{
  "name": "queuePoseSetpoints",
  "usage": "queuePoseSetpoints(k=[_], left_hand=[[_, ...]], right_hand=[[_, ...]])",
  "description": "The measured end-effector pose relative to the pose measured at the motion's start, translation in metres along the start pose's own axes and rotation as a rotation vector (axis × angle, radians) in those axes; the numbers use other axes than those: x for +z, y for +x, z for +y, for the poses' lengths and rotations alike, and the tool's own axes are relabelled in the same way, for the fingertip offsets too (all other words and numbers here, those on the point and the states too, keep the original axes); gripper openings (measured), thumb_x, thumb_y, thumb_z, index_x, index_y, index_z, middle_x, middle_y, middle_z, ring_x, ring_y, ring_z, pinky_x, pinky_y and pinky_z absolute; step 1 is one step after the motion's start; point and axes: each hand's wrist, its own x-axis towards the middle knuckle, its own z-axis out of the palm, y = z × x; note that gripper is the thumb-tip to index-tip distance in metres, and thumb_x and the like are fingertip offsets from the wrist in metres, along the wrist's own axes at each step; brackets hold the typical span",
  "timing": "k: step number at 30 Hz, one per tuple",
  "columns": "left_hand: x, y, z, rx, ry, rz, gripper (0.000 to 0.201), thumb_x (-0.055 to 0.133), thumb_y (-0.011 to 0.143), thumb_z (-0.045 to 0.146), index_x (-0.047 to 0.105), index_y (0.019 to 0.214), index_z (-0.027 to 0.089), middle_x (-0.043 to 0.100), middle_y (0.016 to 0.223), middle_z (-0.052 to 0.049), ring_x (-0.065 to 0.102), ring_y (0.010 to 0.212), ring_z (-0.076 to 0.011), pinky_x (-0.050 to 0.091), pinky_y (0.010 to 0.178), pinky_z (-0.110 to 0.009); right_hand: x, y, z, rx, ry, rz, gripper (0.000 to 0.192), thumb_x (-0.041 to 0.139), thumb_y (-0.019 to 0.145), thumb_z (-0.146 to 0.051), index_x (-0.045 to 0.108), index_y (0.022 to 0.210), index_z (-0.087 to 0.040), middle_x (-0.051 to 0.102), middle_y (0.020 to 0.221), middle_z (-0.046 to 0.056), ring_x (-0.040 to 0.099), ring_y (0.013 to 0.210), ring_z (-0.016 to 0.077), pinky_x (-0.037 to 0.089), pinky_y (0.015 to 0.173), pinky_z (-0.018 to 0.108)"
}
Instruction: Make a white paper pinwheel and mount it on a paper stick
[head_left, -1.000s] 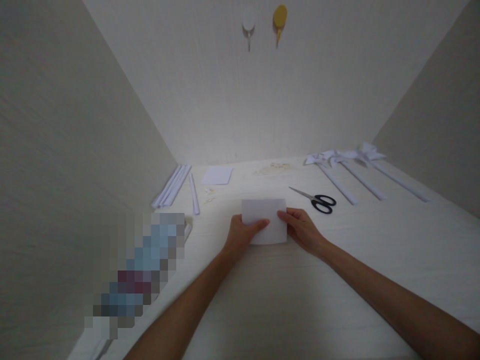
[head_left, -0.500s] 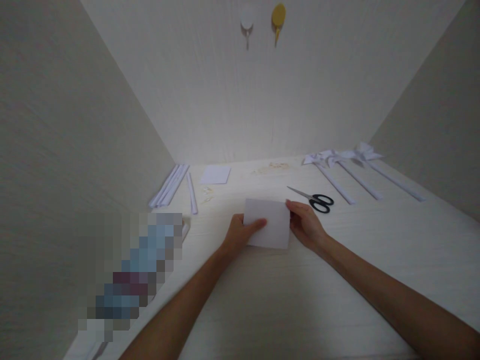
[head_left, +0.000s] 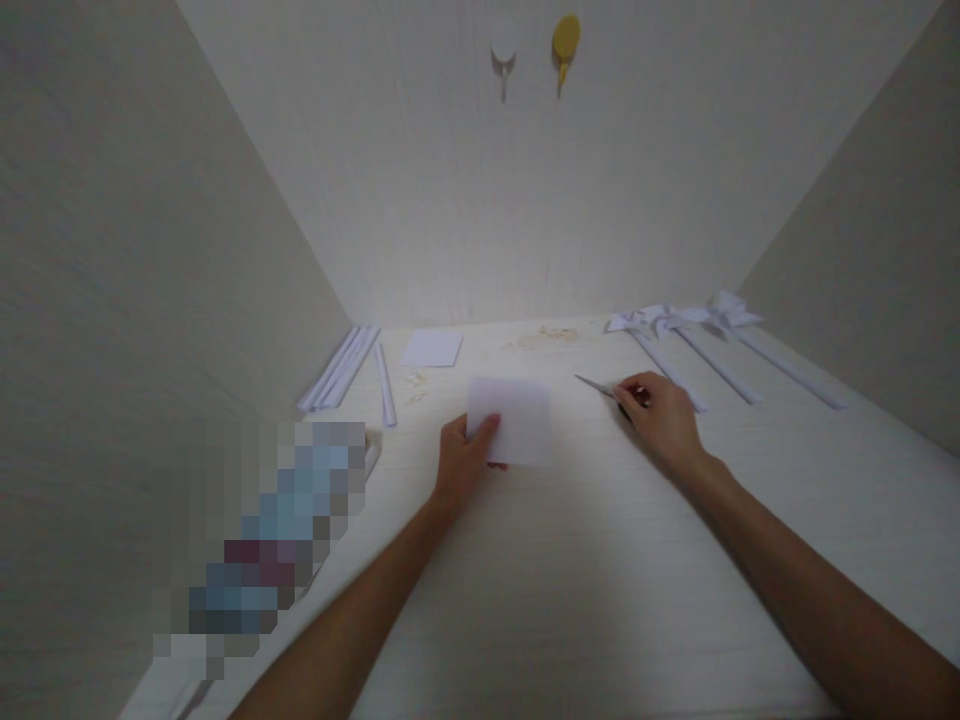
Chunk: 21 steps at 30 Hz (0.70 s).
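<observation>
A square white sheet of paper (head_left: 517,425) is pinched in my left hand (head_left: 466,450), thumb on top and fingers behind it, above the table. My right hand (head_left: 667,415) has its fingers closed on the handles of the scissors (head_left: 592,384). Their silver blades point left and the black handles are mostly covered by the hand. The scissors still appear to lie on the table. Behind my right hand lie several paper pinwheels (head_left: 726,312) on rolled paper sticks (head_left: 720,366).
Several rolled paper tubes (head_left: 341,370) lie at the far left, with a single tube (head_left: 385,385) beside them. Another white paper square (head_left: 433,348) lies near the back wall. A pixelated bluish object (head_left: 285,520) stands along the left edge. Two hooks (head_left: 566,38) hang on the wall.
My right hand has let go of the paper and moved right onto the scissors' handles. My left hand has shifted slightly up and left with the paper.
</observation>
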Motion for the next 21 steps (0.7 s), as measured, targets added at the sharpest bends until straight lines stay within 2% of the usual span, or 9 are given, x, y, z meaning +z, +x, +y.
queuePoseSetpoints(k=[2,4,11,18,21], left_hand=[[-0.001,0.001,0.0,0.005,0.004,-0.006,0.026,0.059,0.065,0.037,0.053,0.059,0.012,0.051,0.044,0.002,0.045,0.035,-0.0086,0.037,0.033,-0.02],[-0.001,0.002,0.0,0.008,0.009,-0.008,0.022,0.062,0.063,0.033,0.054,0.064,0.012,0.053,0.047,0.002,0.046,0.035,-0.0084,0.037,0.033,-0.019],[-0.002,0.006,0.001,0.021,0.007,0.058,0.021,0.067,0.055,0.026,0.056,0.068,0.012,0.054,0.048,0.003,0.046,0.037,-0.0066,0.033,0.036,-0.017],[-0.004,0.008,-0.003,0.014,-0.049,0.069,0.024,0.067,0.056,0.029,0.057,0.069,0.012,0.05,0.045,0.005,0.039,0.036,-0.0051,0.03,0.037,-0.018],[-0.004,0.008,-0.004,0.001,-0.078,0.076,0.024,0.068,0.055,0.029,0.057,0.068,0.012,0.05,0.044,0.005,0.04,0.037,-0.0052,0.03,0.037,-0.018]], right_hand=[[-0.002,0.002,0.01,-0.033,-0.197,-0.082,0.017,0.051,0.072,-0.03,0.06,0.075,-0.015,0.061,0.075,0.008,0.054,0.069,0.0206,0.039,0.063,0.032],[-0.002,0.003,0.015,-0.04,-0.281,-0.14,0.018,0.052,0.072,-0.031,0.058,0.079,-0.015,0.06,0.078,0.009,0.054,0.072,0.0215,0.04,0.063,0.032],[-0.006,0.003,0.021,-0.07,-0.252,-0.173,0.015,0.05,0.074,-0.024,0.057,0.081,-0.013,0.058,0.081,0.01,0.054,0.072,0.0191,0.041,0.066,0.029],[-0.014,0.005,0.036,-0.049,-0.422,-0.268,0.013,0.056,0.069,-0.026,0.058,0.075,-0.015,0.061,0.074,0.009,0.056,0.068,0.021,0.039,0.058,0.029],[-0.015,0.003,0.033,-0.024,-0.479,-0.304,0.011,0.052,0.072,-0.026,0.057,0.073,-0.016,0.062,0.075,0.009,0.057,0.067,0.021,0.037,0.054,0.028]])
